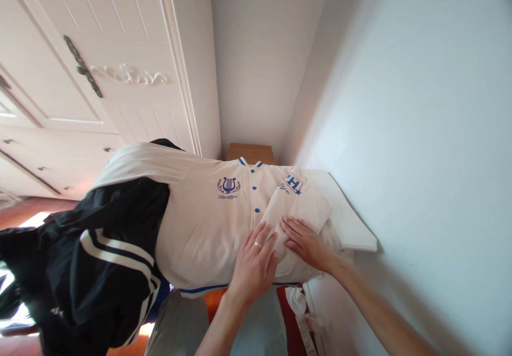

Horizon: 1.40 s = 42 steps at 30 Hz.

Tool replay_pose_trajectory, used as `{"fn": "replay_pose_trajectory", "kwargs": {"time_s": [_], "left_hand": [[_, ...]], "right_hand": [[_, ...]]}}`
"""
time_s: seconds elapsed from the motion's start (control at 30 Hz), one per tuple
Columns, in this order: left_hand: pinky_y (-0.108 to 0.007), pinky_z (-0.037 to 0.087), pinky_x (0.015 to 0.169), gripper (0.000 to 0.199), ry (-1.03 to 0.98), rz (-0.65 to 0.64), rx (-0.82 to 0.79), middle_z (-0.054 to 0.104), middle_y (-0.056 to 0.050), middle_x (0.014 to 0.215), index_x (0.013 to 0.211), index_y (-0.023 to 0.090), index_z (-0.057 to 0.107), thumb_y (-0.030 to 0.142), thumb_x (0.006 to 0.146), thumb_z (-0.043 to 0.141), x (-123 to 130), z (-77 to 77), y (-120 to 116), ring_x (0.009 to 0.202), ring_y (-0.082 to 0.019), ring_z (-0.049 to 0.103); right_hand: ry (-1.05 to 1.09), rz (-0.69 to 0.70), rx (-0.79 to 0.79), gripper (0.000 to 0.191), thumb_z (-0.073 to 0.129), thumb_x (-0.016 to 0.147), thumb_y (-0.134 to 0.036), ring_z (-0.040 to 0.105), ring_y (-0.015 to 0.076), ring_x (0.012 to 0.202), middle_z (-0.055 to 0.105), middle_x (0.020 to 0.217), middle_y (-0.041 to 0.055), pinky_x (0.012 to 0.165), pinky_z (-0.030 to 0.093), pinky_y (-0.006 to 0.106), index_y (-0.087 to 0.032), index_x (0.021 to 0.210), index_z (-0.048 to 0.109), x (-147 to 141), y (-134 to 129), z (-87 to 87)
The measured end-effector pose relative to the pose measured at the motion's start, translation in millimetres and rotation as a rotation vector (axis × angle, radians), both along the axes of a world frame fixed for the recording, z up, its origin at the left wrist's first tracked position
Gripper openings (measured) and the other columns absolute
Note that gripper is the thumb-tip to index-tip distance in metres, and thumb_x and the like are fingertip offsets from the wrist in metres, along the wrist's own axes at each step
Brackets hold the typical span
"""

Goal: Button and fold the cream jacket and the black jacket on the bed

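A cream jacket (208, 217) with blue snap buttons, blue trim and a lyre emblem lies spread out, front up. Its sleeve on the right is folded across the chest, and the other sleeve stretches out to the left over black clothing. My left hand (256, 260), a ring on one finger, rests on the lower front near the button line, fingers extended. Flat on the folded sleeve lies my right hand (306, 243), its fingers stretched out. Neither hand grips the cloth. What supports the jacket is mostly hidden beneath it.
Black clothing with white stripes (116, 254) hangs at the left. A white cabinet (132, 105) with dark handles stands behind it. At the right, a white board-like edge (356, 222) meets the pale wall (432, 132). A brown box-like object (252, 152) sits behind the collar.
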State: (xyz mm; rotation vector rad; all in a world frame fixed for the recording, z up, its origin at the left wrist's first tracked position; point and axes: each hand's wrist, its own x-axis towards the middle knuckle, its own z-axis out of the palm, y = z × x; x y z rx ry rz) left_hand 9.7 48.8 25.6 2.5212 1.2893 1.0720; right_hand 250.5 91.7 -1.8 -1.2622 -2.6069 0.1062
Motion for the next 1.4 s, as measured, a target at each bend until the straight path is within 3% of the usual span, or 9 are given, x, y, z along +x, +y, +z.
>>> {"fn": "replay_pose_trajectory", "kwargs": {"time_s": [0.2,0.43,0.63,0.73,0.83,0.93,1.07,1.23,1.4], "left_hand": [[-0.047,0.035,0.116,0.047,0.331,-0.081,-0.036,0.051,-0.012,0.148,0.14,0.016,0.052,0.04,0.1,0.041,16,-12.1,66,0.141,-0.026,0.043],[-0.05,0.037,0.112,0.053,0.371,0.068,-0.097,0.052,-0.014,0.147,0.141,0.017,0.052,0.048,0.1,0.039,4,-18.2,51,0.14,-0.029,0.044],[-0.056,0.034,0.112,0.051,0.446,0.2,-0.171,0.055,-0.023,0.14,0.137,0.007,0.054,0.038,0.099,0.042,21,7.6,54,0.139,-0.034,0.043],[-0.054,0.029,0.116,0.053,0.444,0.136,-0.125,0.044,-0.023,0.15,0.143,0.004,0.045,0.03,0.098,0.039,41,22.9,81,0.146,-0.032,0.032],[-0.049,0.022,0.12,0.052,0.464,-0.014,-0.079,0.037,-0.019,0.156,0.144,0.004,0.044,0.02,0.096,0.034,65,30.9,125,0.149,-0.028,0.026],[-0.045,0.017,0.122,0.053,0.507,-0.164,-0.089,0.034,-0.016,0.159,0.147,0.007,0.042,0.025,0.098,0.033,85,26.2,173,0.15,-0.024,0.023],[-0.046,0.02,0.121,0.061,0.555,-0.254,-0.241,0.032,-0.015,0.16,0.15,0.013,0.037,0.047,0.099,0.034,96,1.8,211,0.15,-0.025,0.023],[-0.047,0.019,0.121,0.064,0.465,-0.193,-0.302,0.028,-0.013,0.162,0.153,0.018,0.033,0.054,0.1,0.026,94,-20.5,216,0.151,-0.024,0.02],[-0.044,0.035,0.113,0.055,0.47,-0.203,-0.207,0.05,-0.013,0.148,0.138,0.02,0.051,0.052,0.101,0.026,97,-5.6,223,0.141,-0.024,0.042]], "right_hand": [[-0.03,-0.074,0.103,0.059,0.04,0.103,-0.038,0.035,0.0248,0.145,0.041,0.155,0.0107,0.118,0.035,0.051,-0.02,0.157,0.024,25,-31,-14.6],[0.042,-0.175,0.051,0.054,0.04,0.103,-0.04,0.041,0.0243,0.142,0.045,0.152,0.0091,0.117,0.037,0.051,-0.02,0.152,0.036,30,-44,-16.2],[0.135,-0.294,-0.06,0.043,0.043,0.101,-0.041,0.058,0.0262,0.127,0.064,0.132,0.0117,0.111,0.044,0.048,-0.019,0.131,0.065,14,-42,15.3],[0.19,-0.345,-0.137,0.039,0.045,0.1,-0.039,0.063,0.0264,0.12,0.068,0.126,0.0125,0.105,0.048,0.044,-0.018,0.123,0.069,-2,-28,36.0],[0.287,-0.382,-0.141,0.046,0.048,0.096,-0.033,0.052,0.0259,0.133,0.056,0.142,0.0154,0.112,0.042,0.042,-0.014,0.137,0.058,-21,-2,46.0],[0.256,-0.394,-0.121,0.059,0.049,0.094,-0.029,0.038,0.0272,0.144,0.042,0.152,0.0207,0.117,0.034,0.045,-0.006,0.148,0.042,-33,21,40.8],[0.04,-0.45,-0.146,0.058,0.043,0.098,-0.034,0.036,0.0327,0.144,0.039,0.153,0.0237,0.118,0.029,0.052,-0.002,0.146,0.043,-30,19,18.3],[0.024,-0.567,-0.115,0.061,0.036,0.101,-0.041,0.031,0.0311,0.147,0.035,0.155,0.0208,0.12,0.026,0.051,-0.002,0.148,0.041,-15,-21,-3.2],[0.117,-0.593,-0.211,0.059,0.04,0.098,-0.039,0.039,0.0307,0.142,0.044,0.151,0.0207,0.117,0.034,0.046,-0.003,0.143,0.048,3,-41,8.7]]}}
